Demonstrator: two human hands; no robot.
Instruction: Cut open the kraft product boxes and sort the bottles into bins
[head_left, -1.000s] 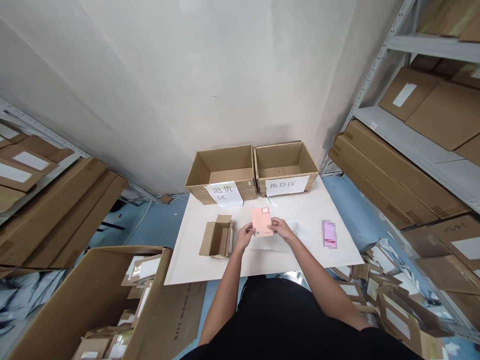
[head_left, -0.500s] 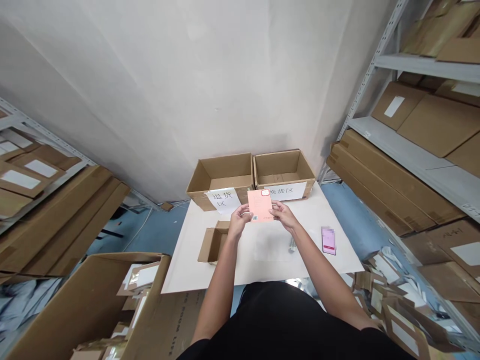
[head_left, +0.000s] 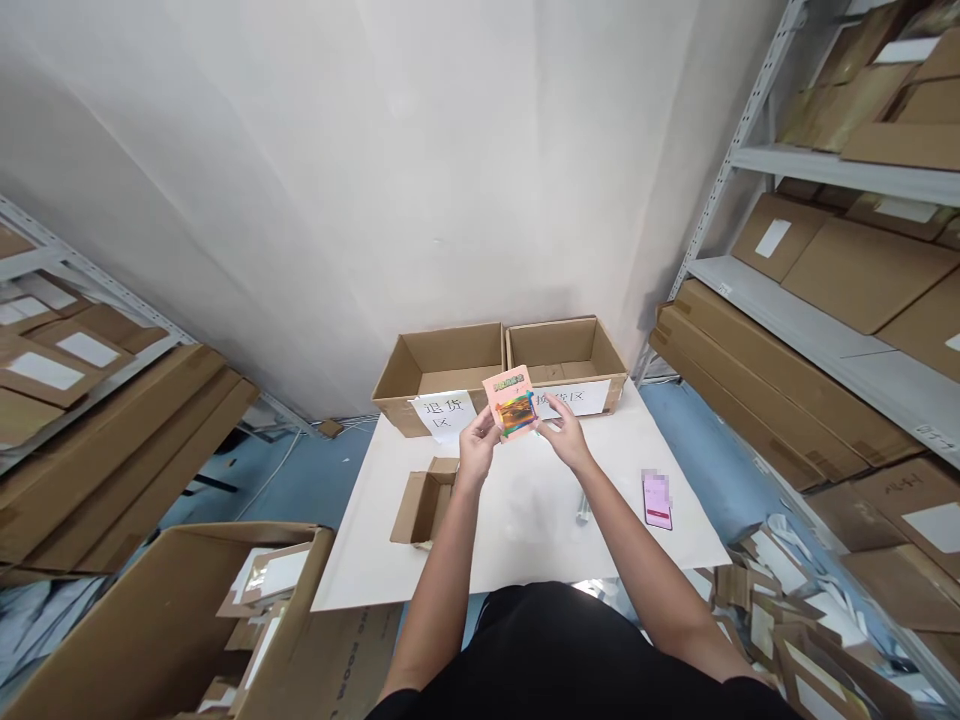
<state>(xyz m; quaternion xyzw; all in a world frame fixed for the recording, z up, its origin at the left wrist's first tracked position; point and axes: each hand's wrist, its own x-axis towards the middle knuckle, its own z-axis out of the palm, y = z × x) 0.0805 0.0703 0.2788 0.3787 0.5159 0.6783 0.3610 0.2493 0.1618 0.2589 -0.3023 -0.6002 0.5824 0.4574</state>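
Pink packet (head_left: 511, 402), printed face with a multicolour picture toward the camera, is held up off the desk (head_left: 525, 545) and tilted a little, top toward 11 o'clock.

Head view:
- left hand (head_left: 478, 449): fingers closed on the packet's lower left corner, thumb on the front face.
- right hand (head_left: 564, 436): fingers loosely spread, tips at the packet's right edge. Cannot tell if they pinch it or only touch.
- packet sits in line with the seam between two open cardboard boxes at the desk's 12 o'clock edge, against the wall: left box (head_left: 442, 375) and right box (head_left: 570, 352), each with a white handwritten paper label on the front.
- small open carton (head_left: 422, 500) on the desk at 8 o'clock from the hands, flaps up.
- phone (head_left: 657, 500) flat on the desk at 4 o'clock from the hands, well apart from them, screen lit pink.
- large open carton (head_left: 172, 620) on the floor at 8 o'clock from the desk, holding flat cardboard mailers.
- metal shelving (head_left: 817, 330) at 3 o'clock, stacked with brown cartons; more cartons at 9 o'clock.
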